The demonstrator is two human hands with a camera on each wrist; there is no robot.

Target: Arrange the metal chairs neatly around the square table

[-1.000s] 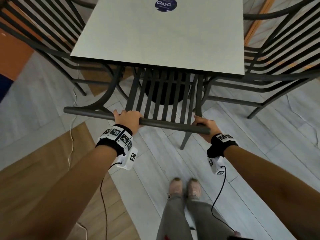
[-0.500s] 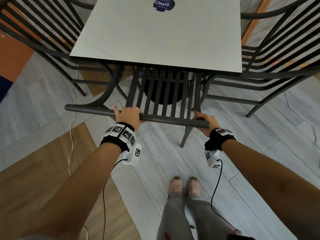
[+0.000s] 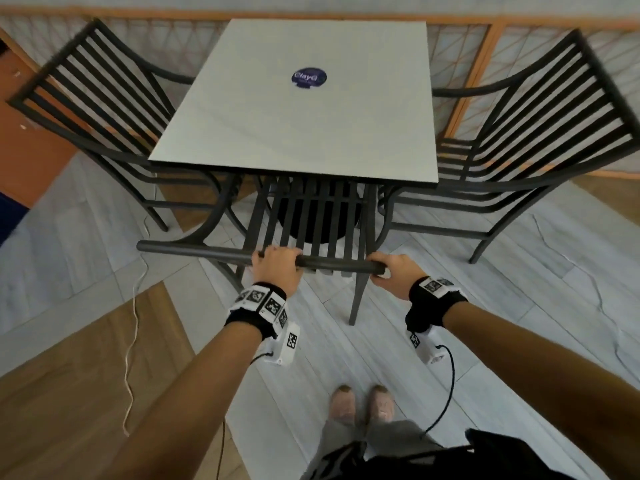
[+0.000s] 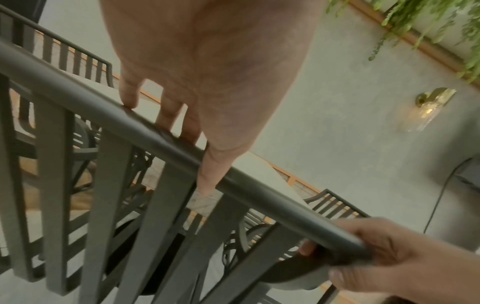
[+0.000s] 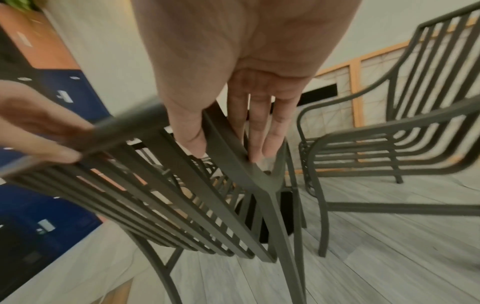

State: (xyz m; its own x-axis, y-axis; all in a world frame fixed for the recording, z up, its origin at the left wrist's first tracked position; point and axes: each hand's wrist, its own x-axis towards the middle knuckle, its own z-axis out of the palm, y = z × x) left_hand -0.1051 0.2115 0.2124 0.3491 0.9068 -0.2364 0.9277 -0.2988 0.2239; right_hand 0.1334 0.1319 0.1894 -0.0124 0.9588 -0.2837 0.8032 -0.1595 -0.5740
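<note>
The pale square table point(image 3: 294, 133) stands ahead of me. A dark metal slatted chair faces it from my side, its seat partly under the near table edge. Both hands hold its top rail point(image 3: 207, 252). My left hand point(image 3: 277, 268) grips the rail near the middle, fingers over the top point(image 4: 166, 115). My right hand point(image 3: 394, 271) holds the rail's right end point(image 5: 228, 148), fingers behind and thumb in front. One matching chair point(image 3: 97, 98) stands at the table's left side and another chair point(image 3: 536, 133) at its right, both facing inward.
A dark round table base point(image 3: 311, 216) sits under the table behind the near chair's slats. A pale cord point(image 3: 133, 323) trails over the floor at left. My feet point(image 3: 362, 403) stand behind the chair. A low fence point(image 3: 485, 46) runs behind the table.
The near chair has slid a little closer to the table with both hands still on its rail. The head view has lifted, showing the whole table and far fence.
</note>
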